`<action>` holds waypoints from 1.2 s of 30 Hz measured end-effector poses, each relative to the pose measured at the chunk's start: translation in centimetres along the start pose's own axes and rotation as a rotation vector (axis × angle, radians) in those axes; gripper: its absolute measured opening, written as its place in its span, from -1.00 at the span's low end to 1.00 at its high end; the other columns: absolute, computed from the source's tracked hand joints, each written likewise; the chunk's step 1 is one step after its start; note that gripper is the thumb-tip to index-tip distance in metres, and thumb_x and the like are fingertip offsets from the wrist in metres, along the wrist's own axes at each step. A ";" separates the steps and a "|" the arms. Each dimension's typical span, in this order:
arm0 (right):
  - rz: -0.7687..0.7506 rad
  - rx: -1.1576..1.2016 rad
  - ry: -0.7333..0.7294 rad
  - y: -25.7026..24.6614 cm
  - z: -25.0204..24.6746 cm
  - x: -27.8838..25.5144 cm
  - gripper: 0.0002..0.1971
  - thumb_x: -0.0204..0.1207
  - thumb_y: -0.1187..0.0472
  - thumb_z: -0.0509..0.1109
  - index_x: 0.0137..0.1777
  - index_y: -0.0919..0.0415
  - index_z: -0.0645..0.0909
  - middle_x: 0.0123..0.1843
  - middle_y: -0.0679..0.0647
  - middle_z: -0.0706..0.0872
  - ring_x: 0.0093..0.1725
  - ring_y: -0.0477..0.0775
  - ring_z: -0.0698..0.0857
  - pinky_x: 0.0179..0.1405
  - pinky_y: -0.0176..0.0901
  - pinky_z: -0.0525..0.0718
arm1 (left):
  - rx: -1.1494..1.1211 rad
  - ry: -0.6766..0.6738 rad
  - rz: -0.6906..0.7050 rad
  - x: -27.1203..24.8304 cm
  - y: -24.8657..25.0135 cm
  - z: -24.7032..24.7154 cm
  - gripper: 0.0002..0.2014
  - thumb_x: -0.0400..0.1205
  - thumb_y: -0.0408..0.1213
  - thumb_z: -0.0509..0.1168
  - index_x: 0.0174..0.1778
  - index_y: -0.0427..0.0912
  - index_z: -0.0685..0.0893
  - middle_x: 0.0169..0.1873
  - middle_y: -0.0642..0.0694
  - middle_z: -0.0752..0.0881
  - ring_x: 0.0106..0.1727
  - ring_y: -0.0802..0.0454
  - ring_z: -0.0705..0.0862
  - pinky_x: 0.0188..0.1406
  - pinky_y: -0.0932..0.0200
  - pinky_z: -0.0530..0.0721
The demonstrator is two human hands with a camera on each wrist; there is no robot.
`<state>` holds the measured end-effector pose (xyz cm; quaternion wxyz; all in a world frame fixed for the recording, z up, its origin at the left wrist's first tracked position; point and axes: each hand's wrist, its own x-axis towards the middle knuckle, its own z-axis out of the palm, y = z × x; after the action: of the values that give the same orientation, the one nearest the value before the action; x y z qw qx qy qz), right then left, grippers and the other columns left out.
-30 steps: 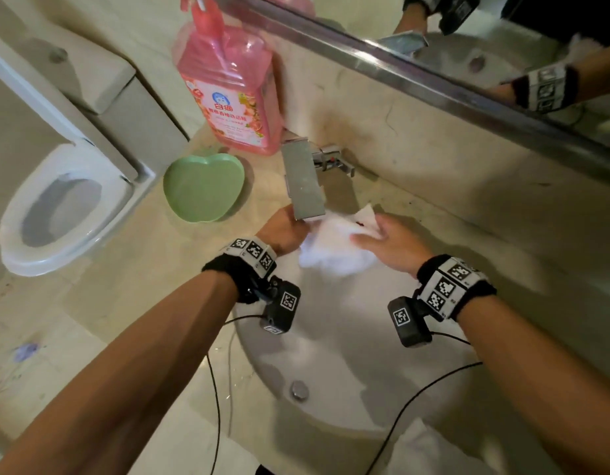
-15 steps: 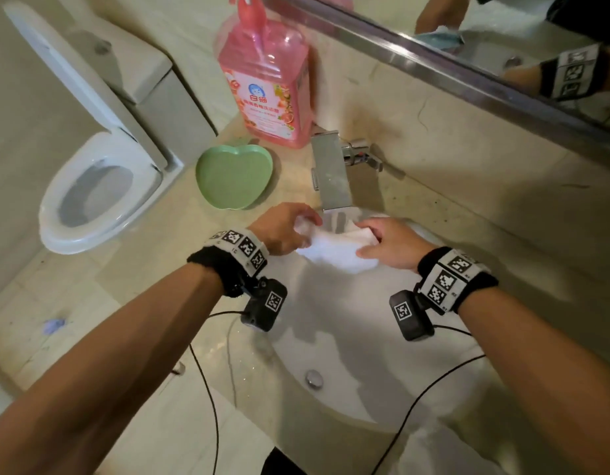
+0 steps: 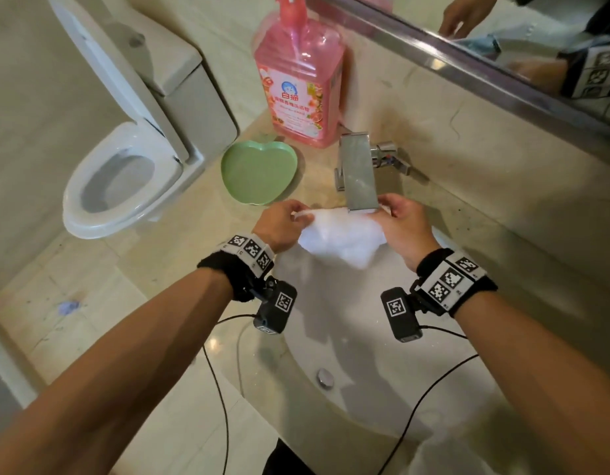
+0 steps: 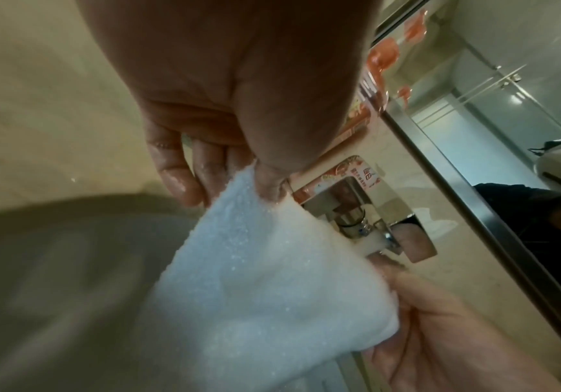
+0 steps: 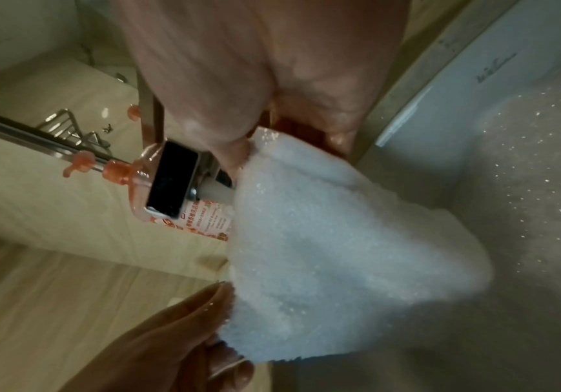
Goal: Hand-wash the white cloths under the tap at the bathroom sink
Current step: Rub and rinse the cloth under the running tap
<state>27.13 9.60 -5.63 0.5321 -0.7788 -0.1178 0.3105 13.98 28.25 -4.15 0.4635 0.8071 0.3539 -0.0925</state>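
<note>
We have pulled the cloth (image 3: 341, 234) out wide under the tap (image 3: 358, 173), left hand (image 3: 279, 224) and right hand (image 3: 403, 224) each pinching an end, ready for rinsing.

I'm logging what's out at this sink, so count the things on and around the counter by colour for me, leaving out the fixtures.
White: 1, the fluffy white terry cloth, held under the tap by both hands.
Pink: 1, the translucent pink plastic detergent bottle.
Green: 1, the pale green apple-shaped plastic dish.
Total: 3

Wet white cloth (image 3: 341, 234) stretched under the tap (image 3: 360, 180), above the sink (image 3: 365, 337)
</note>
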 end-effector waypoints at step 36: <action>-0.065 -0.517 -0.114 -1.2 1.0 -0.3 -0.72 0.47 0.05 0.60 -0.05 0.29 0.78 -0.15 0.20 0.80 -0.08 0.14 0.76 -0.04 -0.11 0.69 | 0.385 0.105 0.131 -1.8 0.3 -1.8 -0.68 0.65 -0.12 0.35 0.31 -0.06 0.69 0.24 -0.14 0.70 0.24 -0.14 0.65 0.12 0.13 0.49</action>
<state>26.41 10.70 -4.71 0.3175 -0.8660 -0.2479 0.2963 12.51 28.72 -2.08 0.2865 0.9058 0.3000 -0.0858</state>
